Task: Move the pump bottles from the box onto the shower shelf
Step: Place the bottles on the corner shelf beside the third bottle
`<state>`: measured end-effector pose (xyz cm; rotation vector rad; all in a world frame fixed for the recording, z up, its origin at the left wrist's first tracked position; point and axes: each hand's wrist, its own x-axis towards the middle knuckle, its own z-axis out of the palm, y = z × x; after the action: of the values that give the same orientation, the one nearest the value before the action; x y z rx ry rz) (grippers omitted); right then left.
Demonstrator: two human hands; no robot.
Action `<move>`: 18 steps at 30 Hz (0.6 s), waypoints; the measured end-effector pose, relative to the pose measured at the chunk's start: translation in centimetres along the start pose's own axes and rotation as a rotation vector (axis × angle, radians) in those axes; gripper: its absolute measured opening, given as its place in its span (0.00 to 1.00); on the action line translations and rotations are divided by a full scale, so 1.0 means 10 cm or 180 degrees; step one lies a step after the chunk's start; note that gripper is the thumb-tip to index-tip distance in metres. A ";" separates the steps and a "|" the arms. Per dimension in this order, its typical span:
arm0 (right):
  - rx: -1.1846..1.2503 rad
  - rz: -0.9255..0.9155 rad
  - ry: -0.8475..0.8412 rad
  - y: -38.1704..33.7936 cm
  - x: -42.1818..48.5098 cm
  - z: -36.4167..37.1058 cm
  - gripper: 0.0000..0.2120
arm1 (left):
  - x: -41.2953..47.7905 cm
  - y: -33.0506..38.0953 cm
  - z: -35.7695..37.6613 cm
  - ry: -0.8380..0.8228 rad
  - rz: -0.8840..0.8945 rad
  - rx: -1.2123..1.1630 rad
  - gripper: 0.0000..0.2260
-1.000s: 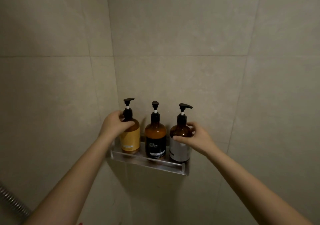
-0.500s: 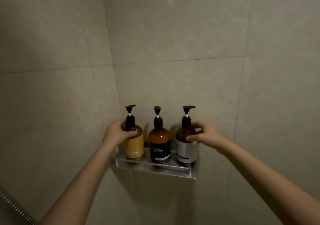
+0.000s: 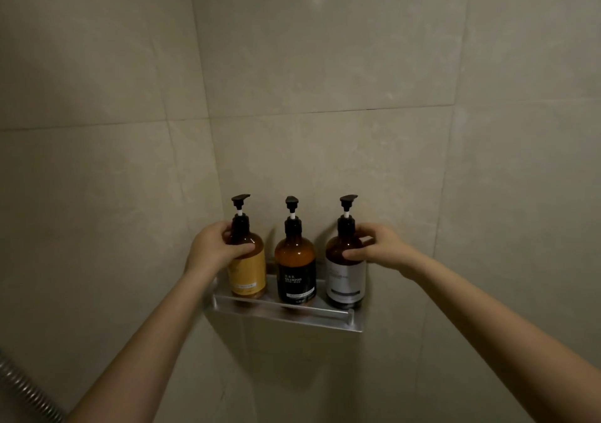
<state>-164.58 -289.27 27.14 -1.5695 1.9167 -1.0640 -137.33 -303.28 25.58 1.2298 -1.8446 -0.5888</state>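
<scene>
Three amber pump bottles stand upright in a row on the metal shower shelf (image 3: 286,316) in the wall corner. The yellow-label bottle (image 3: 248,273) is on the left, and my left hand (image 3: 213,248) grips its shoulder. In the middle stands the black-label shampoo bottle (image 3: 295,279), untouched. On the right is the white-label bottle (image 3: 345,281), held at its shoulder by the thumb and fingers of my right hand (image 3: 379,247). The box is out of view.
Beige tiled walls meet in a corner behind the shelf. A ribbed metal shower hose (image 3: 22,387) runs along the bottom left edge.
The two outer bottles now stand a little further from the middle one, with even gaps. Both hands keep their hold on the bottle shoulders. The camera has shifted slightly.
</scene>
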 end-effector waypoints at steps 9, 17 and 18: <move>0.0169 0.0227 0.0150 -0.10 0.01 0.08 0.28 | 0.10 0.05 -0.02 -0.0218 -0.0187 -0.0015 0.29; 0.0030 0.0005 0.0426 -0.08 0.02 0.25 0.26 | 0.17 0.01 0.00 -0.0232 -0.0401 -0.0138 0.30; 0.0018 -0.0007 0.0455 -0.07 0.01 0.25 0.26 | 0.14 0.01 0.03 -0.0125 -0.0354 -0.0143 0.31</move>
<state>-162.30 -290.12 26.16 -1.5299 2.0027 -1.2109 -137.95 -304.54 26.05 1.3056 -1.7940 -0.7165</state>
